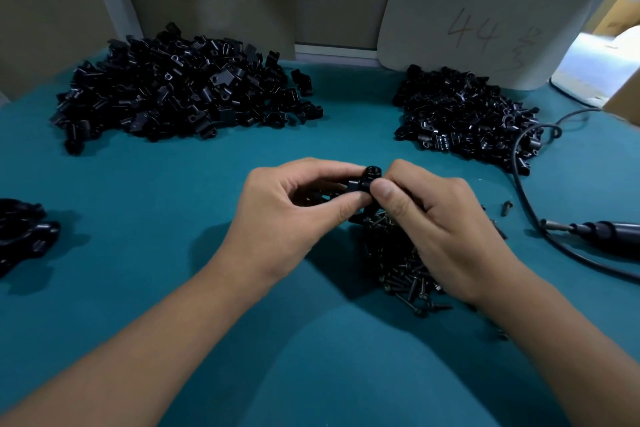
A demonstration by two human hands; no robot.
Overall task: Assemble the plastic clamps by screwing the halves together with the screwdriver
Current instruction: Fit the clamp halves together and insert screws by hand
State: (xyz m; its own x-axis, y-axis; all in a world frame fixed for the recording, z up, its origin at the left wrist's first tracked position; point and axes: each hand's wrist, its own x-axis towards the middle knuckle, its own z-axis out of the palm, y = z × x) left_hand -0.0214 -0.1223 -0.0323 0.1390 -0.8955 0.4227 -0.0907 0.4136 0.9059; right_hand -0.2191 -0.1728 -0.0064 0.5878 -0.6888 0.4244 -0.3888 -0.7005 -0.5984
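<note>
Both hands meet over the middle of the teal table and hold one black plastic clamp (364, 181) between them. My left hand (294, 211) grips its left part between thumb and fingers. My right hand (436, 218) pinches its right end with thumb and forefinger. Under my right hand lies a heap of black screws (405, 270). The electric screwdriver (602, 234) lies on the table at the right edge, apart from both hands, its cable (519, 184) looping toward the back.
A large pile of black clamp halves (180, 94) sits at the back left and a smaller pile (467, 111) at the back right. Black clamps (24, 232) lie at the left edge. A white board marked 44 (481, 24) leans at the back.
</note>
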